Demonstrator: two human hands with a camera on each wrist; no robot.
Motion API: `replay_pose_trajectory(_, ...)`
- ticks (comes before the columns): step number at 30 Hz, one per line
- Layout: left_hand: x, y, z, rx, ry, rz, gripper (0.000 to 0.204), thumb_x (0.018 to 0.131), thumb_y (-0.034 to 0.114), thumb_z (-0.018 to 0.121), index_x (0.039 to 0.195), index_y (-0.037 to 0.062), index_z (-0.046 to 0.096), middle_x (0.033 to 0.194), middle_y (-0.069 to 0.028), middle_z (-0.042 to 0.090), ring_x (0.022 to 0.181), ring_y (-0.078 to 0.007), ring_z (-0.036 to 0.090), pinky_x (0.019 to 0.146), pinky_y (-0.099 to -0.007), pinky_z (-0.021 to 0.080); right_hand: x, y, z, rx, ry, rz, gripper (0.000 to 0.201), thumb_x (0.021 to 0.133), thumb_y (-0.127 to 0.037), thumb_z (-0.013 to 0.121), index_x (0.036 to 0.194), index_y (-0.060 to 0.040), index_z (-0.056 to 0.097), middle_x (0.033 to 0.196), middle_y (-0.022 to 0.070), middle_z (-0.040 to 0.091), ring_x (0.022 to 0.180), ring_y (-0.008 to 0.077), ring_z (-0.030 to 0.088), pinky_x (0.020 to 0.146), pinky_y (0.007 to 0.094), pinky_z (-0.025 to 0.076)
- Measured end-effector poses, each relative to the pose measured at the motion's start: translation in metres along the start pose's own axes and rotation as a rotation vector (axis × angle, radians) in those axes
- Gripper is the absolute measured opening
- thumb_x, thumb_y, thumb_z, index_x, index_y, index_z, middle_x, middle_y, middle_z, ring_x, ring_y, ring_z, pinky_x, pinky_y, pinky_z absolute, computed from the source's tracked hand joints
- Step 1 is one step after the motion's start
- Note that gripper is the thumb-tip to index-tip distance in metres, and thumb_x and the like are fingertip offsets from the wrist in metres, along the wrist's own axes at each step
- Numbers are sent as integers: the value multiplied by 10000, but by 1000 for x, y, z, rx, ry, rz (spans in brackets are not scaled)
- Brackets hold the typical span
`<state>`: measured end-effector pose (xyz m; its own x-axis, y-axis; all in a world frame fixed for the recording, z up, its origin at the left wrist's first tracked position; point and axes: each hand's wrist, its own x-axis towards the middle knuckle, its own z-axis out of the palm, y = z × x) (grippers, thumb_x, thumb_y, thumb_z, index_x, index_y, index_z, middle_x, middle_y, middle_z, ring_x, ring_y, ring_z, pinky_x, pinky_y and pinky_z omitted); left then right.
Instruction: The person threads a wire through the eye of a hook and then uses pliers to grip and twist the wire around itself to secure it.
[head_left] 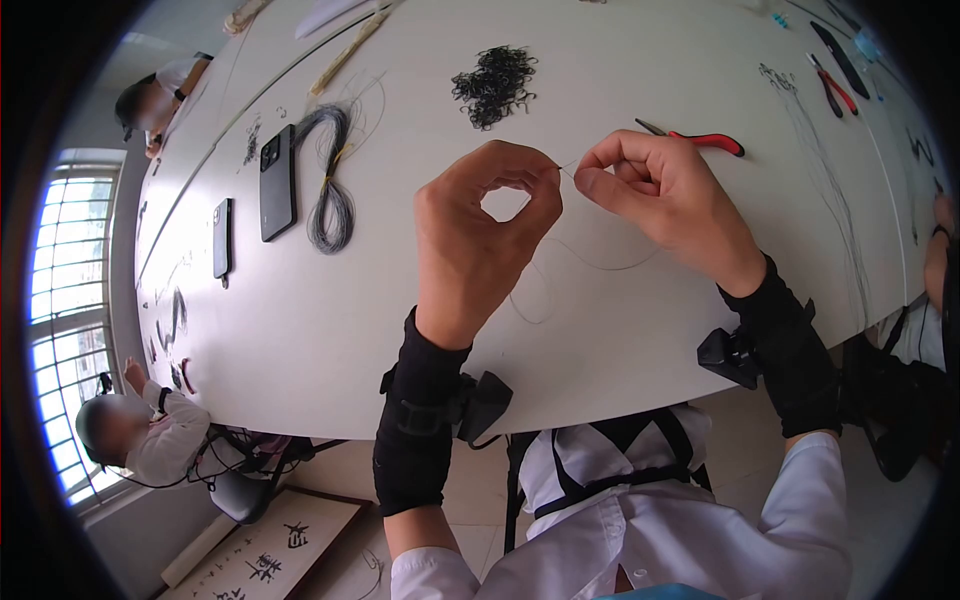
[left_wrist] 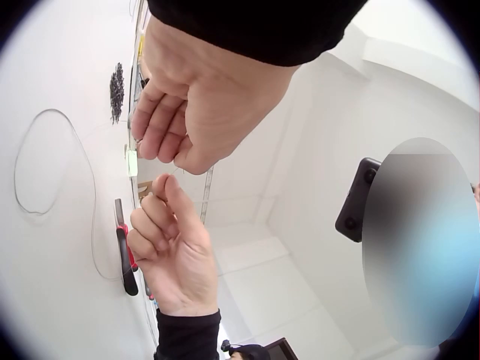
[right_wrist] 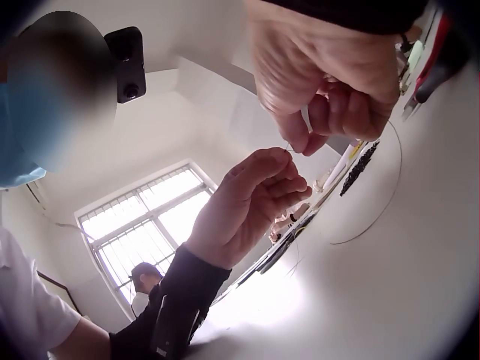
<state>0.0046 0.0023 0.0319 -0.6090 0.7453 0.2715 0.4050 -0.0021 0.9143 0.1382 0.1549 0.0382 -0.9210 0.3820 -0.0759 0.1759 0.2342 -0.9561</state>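
Observation:
Both hands meet close together over the white table, thumb against finger. My left hand (head_left: 478,225) pinches at the end of a thin grey line, its thumb and forefinger making a ring. A tiny dark bit shows at its fingertips in the head view. Just to the right, my right hand (head_left: 675,200) pinches the same line, with a short stretch crossing the gap between the fingertips. The rest of the thin grey line (left_wrist: 91,180) curves in a loose loop below the hands. Red-handled pliers (head_left: 708,142) lie just behind the right hand.
A pile of small black curved pieces (head_left: 494,85) lies beyond the hands. To the left are a tied coil of grey line (head_left: 330,215) and two phones, one large phone (head_left: 279,185). Long loose strands (head_left: 835,205) and more pliers (head_left: 832,92) lie at right. Other people sit around the table.

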Motion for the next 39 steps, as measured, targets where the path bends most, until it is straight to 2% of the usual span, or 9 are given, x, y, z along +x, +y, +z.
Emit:
replay_pose_trajectory(3,1,-5,2,56,62,50,89,794,-40,733,875,-15,703,821,-79,737,802,-160,726,771,-273,558,-4,-3,10,-138,102,-139,138,927,-126,694,956,7,676,544,-35,335,498,64,292,478,308,262)
replay_pose_trajectory(6,1,-6,3,130,72,94,99,789,-39,744,871,-13,697,810,-84,728,793,-173,725,746,-276,556,-7,-9,11,-227,117,-211,110,909,-94,687,929,7,650,550,2,329,499,82,298,482,313,268)
replay_pose_trajectory(9,0,-6,3,184,60,148,102,788,-40,746,869,-9,692,808,-86,720,771,-179,715,723,-281,552,-9,-12,7,-305,90,-179,113,949,-130,678,1012,-36,685,621,-59,258,572,41,274,531,255,258)
replay_pose_trajectory(12,0,-1,5,210,15,161,105,788,-45,741,871,-8,689,809,-90,712,751,-180,702,705,-288,549,-6,-4,6,-297,134,-272,106,960,-123,667,1004,-27,680,628,-64,271,578,41,281,536,249,267)
replay_pose_trajectory(15,-2,3,6,223,-44,136,98,796,-48,737,882,-10,707,826,-72,728,769,-155,705,723,-275,544,-3,-1,5,-140,143,-295,148,963,-120,673,981,23,642,569,6,408,519,67,364,491,277,300)
replay_pose_trajectory(21,-3,3,9,211,-99,132,92,800,-50,734,881,-13,714,830,-63,734,785,-141,706,741,-268,543,-2,-3,-4,-97,58,-155,168,996,-143,649,997,25,657,609,-24,481,562,39,407,514,242,333)
replay_pose_trajectory(30,-5,4,8,132,-116,103,87,821,-49,740,900,-18,722,871,-63,742,835,-136,702,809,-280,547,4,6,-4,17,34,-123,209,1013,-176,634,1013,31,668,684,-31,564,621,25,451,568,216,376)
replay_pose_trajectory(39,-5,7,5,24,-89,61,82,891,-42,707,971,-55,705,903,-78,738,878,-143,701,875,-281,550,8,17,-7,85,59,-125,241,995,-247,668,974,-9,697,661,-81,479,609,11,378,545,215,300)
